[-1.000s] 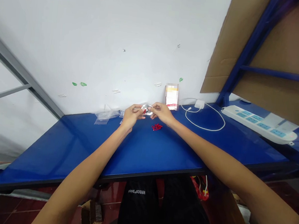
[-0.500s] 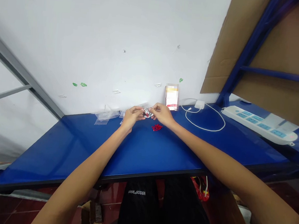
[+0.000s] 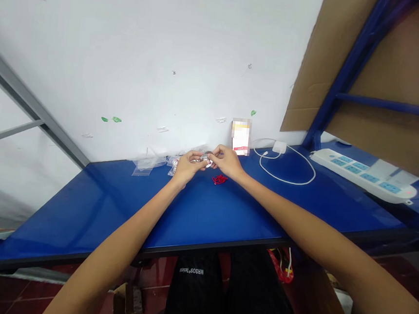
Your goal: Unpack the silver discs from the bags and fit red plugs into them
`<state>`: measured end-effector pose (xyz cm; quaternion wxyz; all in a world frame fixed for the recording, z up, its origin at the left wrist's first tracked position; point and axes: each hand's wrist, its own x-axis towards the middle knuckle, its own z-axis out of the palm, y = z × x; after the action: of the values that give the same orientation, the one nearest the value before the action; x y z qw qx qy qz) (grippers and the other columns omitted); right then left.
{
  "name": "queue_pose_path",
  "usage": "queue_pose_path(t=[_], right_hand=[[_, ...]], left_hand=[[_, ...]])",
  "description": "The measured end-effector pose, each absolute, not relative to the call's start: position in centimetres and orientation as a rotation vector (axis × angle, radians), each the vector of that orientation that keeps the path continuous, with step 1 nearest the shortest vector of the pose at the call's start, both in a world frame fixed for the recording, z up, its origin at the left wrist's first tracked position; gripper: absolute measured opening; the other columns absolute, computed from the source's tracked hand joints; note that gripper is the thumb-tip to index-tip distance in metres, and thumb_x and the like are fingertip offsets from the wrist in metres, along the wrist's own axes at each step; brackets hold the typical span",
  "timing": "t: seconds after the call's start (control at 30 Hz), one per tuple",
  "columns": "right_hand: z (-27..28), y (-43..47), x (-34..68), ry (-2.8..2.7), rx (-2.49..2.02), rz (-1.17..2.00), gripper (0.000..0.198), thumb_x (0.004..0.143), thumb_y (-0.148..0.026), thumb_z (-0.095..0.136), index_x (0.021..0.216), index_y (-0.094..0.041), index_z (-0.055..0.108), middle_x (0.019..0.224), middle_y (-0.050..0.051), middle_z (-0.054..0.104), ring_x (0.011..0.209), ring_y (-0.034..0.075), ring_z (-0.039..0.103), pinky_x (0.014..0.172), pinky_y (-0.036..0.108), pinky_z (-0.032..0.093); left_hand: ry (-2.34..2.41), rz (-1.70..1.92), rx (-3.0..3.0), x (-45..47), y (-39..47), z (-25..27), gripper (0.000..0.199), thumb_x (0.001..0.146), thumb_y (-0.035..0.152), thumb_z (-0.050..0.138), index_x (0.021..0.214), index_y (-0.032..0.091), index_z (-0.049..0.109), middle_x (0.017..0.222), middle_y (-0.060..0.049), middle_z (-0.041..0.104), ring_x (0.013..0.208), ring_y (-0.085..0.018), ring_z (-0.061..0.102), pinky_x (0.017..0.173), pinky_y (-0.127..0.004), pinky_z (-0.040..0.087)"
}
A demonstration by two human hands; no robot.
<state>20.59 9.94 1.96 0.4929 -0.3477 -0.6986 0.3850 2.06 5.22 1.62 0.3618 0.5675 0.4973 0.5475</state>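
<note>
above the bench [image 3: 117,202], close to the foot of the wall [image 3: 129,72], holding a small shiny disc [image 3: 209,163] between two hands. pinching its left side with thumb and fingers of the left hand [image 3: 187,167], and its right side with thumb and fingers of the right hand [image 3: 227,160]. cannot tell how firm a pinch, nor see much of the disc's face past the thumbs. apt to slip, if smooth as its shine suggests, through uneven pressure or too early a release on one side. could then drop, tip, or roll towards the red pieces [image 3: 219,179], heaped loose on the bench just below, and scatter some. could scatter them as well by lowering a wrist carelessly between hands and front edge. just left of the left hand, might snag the clear bags [image 3: 146,165] or lose something small among their folds. behind the right hand, could topple the upright box [image 3: 241,139] with a stray nudge. farther right, might hook the looped cable [image 3: 300,183] by swinging the right forearm [image 3: 292,213] wide, well short of the power strip [image 3: 362,174].
</note>
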Motion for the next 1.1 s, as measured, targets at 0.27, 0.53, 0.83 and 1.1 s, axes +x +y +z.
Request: queue_pose_path(t=[0.27, 0.53, 0.83, 1.1], right_hand=[[1.7, 10.3, 20.6, -1.630, -0.828, 0.991, 0.036, 0.088, -0.043, 0.085, 0.082, -0.025, 0.055, 0.069, -0.001, 0.074, 0.059, 0.021, 0.078, 0.050, 0.028, 0.061], [1.4, 10.3, 20.5, -1.618, -0.772, 1.056, 0.040, 0.087, -0.047, 0.088, 0.084, -0.023, 0.056, 0.071, 0.000, 0.074, 0.059, 0.020, 0.078, 0.052, 0.027, 0.065], [1.6, 11.0, 20.8, -1.554, -0.824, 1.069, 0.036, 0.096, -0.047, 0.081, 0.088, -0.024, 0.055, 0.082, 0.002, 0.073, 0.067, 0.018, 0.079, 0.057, 0.028, 0.068], [1.9, 10.9, 20.6, -1.514, -0.865, 1.143, 0.023, 0.100, -0.026, 0.071, 0.086, -0.023, 0.053, 0.090, 0.002, 0.071, 0.079, 0.017, 0.079, 0.064, 0.028, 0.070]], left_hand=[[1.341, 1.415, 2.141, 2.2, 4.8, 1.9, 0.048, 0.086, 0.029, 0.086, 0.130, 0.024, 0.067, 0.130, -0.009, 0.071, 0.082, -0.016, 0.070, 0.075, -0.031, 0.060], [1.380, 1.456, 2.113, 1.8, 5.0, 1.9, 0.014, 0.100, 0.036, 0.073, 0.104, 0.024, 0.073, 0.112, -0.006, 0.077, 0.077, -0.018, 0.073, 0.074, -0.033, 0.059], [1.291, 1.541, 1.768, 1.4, 5.1, 2.7, 0.021, 0.093, 0.042, 0.080, 0.093, 0.022, 0.075, 0.121, -0.008, 0.078, 0.092, -0.024, 0.075, 0.083, -0.035, 0.060], [1.475, 1.459, 1.958, 0.1, 5.9, 2.5, 0.015, 0.094, 0.038, 0.076, 0.090, 0.023, 0.077, 0.093, -0.006, 0.075, 0.085, -0.023, 0.070, 0.085, -0.036, 0.056]])
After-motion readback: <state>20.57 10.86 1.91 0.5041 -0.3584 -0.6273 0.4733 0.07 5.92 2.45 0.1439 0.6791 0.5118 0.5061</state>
